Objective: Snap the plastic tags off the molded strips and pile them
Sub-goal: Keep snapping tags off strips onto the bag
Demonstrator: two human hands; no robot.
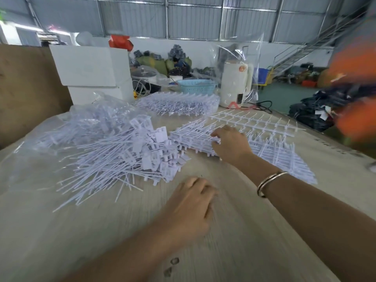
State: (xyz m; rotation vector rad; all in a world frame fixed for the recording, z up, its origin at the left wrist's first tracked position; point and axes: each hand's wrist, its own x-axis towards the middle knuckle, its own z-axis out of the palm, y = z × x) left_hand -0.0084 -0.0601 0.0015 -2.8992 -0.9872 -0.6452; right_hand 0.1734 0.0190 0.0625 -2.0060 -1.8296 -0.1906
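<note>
Reaching out toward one o'clock, the right hand [230,145] lies on the near-left end of a stack of molded strips [195,135], its fingers [215,139] curled over the stack's edge and gripping the top layers. A bangle [268,183] circles that wrist. The left hand [191,202] rests low at six o'clock on bare bench [254,231], blurred, fingers loosely bent and holding nothing.

The pile of snapped-off tags [126,159] spreads at ten o'clock, thin tails fanning toward the near-left and flat heads bunched on its right side, touching the strip stack's left edge. Behind the pile, a clear plastic bag [81,123] holds more tags. A second run of strips [284,157] stretches from the right hand toward three o'clock, and a single flat strip [254,121] lies beyond it at one o'clock, close to the bench's far-right edge. Another heap of strips [179,103] sits at twelve o'clock, with white foam boxes [91,68], a blue basket [196,86] and a white kettle [236,82] along the far edge.

Open bench runs across the whole near half, between the tag pile's tails and the right forearm. At three o'clock a blurred orange shape [354,68] stands past the bench edge.
</note>
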